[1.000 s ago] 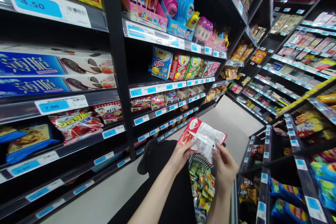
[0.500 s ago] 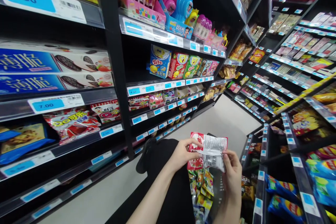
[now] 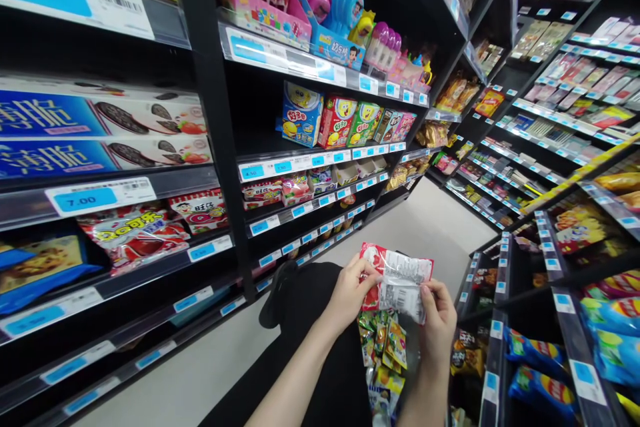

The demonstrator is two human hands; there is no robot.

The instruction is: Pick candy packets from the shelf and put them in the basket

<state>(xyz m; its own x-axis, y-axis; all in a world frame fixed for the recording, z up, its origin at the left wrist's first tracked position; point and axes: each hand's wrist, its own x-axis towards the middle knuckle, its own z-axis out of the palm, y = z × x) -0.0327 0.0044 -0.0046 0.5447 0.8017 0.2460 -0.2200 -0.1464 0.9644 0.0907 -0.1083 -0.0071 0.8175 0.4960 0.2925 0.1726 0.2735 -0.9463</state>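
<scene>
A red and silver candy bag [image 3: 399, 282] is held up between my two hands, its printed back with a barcode facing me. My left hand [image 3: 354, 285] grips the red left end, fingers and thumb pinched on it. At the right edge, my right hand [image 3: 438, 307] has thumb and fingers closed on the bag. Below the bag lie several small colourful snack packets [image 3: 387, 347], partly covered by the bag and my right forearm. What they rest in is mostly hidden.
Shelves [image 3: 295, 163] with boxed biscuits [image 3: 100, 113], small snack boxes [image 3: 345, 121] and toy candies rise on the left. Chip bags [image 3: 543, 390] fill racks close on the right. My bent knee [image 3: 315, 293] is beside my left arm. Grey floor [image 3: 430, 220] runs ahead between the shelves.
My left fingers have shifted on the bag and now pinch nearer its middle seam. The bag has tilted slightly, showing its barcode more plainly. My view has moved a little.
</scene>
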